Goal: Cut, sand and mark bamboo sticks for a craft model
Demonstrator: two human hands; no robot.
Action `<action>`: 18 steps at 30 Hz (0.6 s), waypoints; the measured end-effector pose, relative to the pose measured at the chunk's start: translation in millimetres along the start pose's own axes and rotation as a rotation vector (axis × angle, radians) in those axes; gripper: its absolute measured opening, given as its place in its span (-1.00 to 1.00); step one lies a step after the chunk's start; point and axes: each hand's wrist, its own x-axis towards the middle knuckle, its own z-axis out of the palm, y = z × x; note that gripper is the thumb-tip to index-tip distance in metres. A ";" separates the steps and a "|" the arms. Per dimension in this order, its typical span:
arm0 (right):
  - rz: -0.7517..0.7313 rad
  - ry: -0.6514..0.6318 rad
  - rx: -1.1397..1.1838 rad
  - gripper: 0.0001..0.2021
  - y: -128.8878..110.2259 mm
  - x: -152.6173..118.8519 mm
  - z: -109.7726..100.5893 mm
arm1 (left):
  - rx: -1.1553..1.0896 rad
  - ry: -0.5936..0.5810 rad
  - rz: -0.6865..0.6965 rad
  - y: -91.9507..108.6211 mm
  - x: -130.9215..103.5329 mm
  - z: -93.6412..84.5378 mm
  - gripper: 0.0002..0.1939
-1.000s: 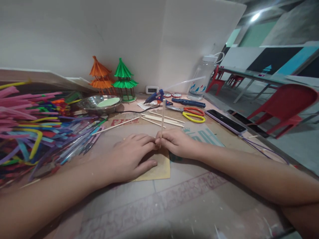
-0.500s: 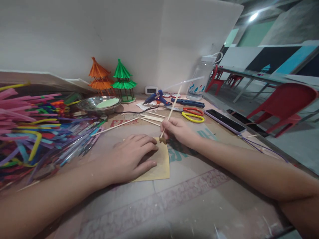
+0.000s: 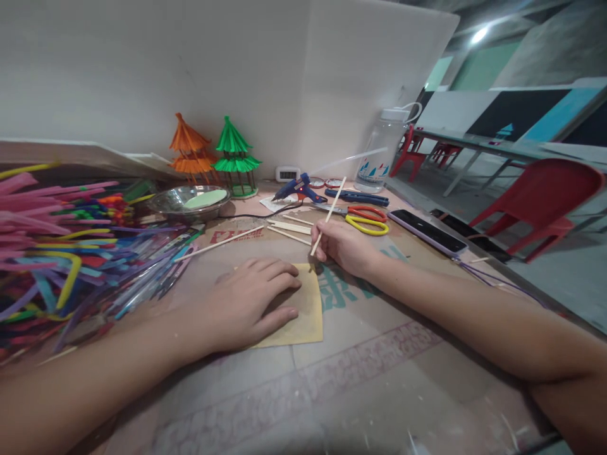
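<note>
A crowded desk [image 3: 237, 404] fills the lower frame. The left hand [image 3: 256, 300], lower centre, lies palm down on a yellow sheet [image 3: 306, 313], thumb apart from the fingers and gripping nothing visible; the sheet could slide or crease if that hand pressed unevenly or dragged. The glue gun [image 3: 296, 188], upper centre, shows a red light, so it may be hot, and a careless reach might burn a finger. The right hand [image 3: 344, 246], at centre, pinches a thin stick [image 3: 334, 203] near its lower end; a loose pinch could let it twist, and squeezing hard might snap it. The sheet looks flat, with straight edges. The stick is pale, straight and tilted, its lower tip near the sheet's upper right corner; contact is unclear.
</note>
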 end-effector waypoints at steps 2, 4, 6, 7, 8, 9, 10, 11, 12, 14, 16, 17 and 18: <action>0.002 -0.005 -0.002 -0.70 -0.1 0.0 -0.3 | 0.000 0.000 0.001 0.0 -0.1 0.2 -0.59; 0.010 -0.012 -0.005 -0.71 -0.1 -0.2 -0.5 | -0.003 0.004 0.001 -0.3 -0.2 0.7 -0.60; 0.007 -0.020 -0.013 -0.71 0.0 -0.2 -0.6 | -0.011 0.016 0.002 -0.8 -0.3 1.4 -0.60; 0.003 -0.023 -0.024 -0.71 0.2 -0.1 -0.5 | -0.014 0.023 0.003 -1.0 -0.4 1.7 -0.60; -0.003 -0.028 -0.037 -0.71 0.4 -0.2 -0.3 | -0.015 0.029 0.003 -1.1 -0.4 1.8 -0.60; -0.008 -0.034 -0.053 -0.71 0.6 -0.4 0.0 | -0.015 0.030 0.003 -1.2 -0.4 1.8 -0.60; -0.016 -0.035 -0.073 -0.71 0.8 -0.9 0.6 | -0.013 0.029 0.002 -1.2 -0.3 1.7 -0.60; -0.025 -0.032 -0.100 -0.70 0.9 -1.9 1.4 | -0.011 0.027 0.002 -1.2 -0.2 1.5 -0.60; -0.039 -0.027 -0.144 -0.70 0.8 -3.4 2.6 | -0.009 0.027 0.002 -1.1 -0.1 1.3 -0.60; -0.093 -0.006 -0.296 -0.70 -0.1 -8.0 5.8 | -0.006 0.024 0.003 -1.0 0.1 1.1 -0.60; -0.184 -0.020 -0.531 -0.74 -1.8 -13.7 9.5 | -0.004 0.021 0.006 -1.1 0.2 1.3 -0.59; -0.240 -0.055 -0.657 -0.77 -2.7 -16.3 11.2 | -0.002 0.018 0.005 -1.1 0.1 1.5 -0.59; -0.293 -0.101 -0.769 -0.81 -3.5 -18.5 12.6 | 0.001 0.016 0.005 -1.2 0.0 1.6 -0.60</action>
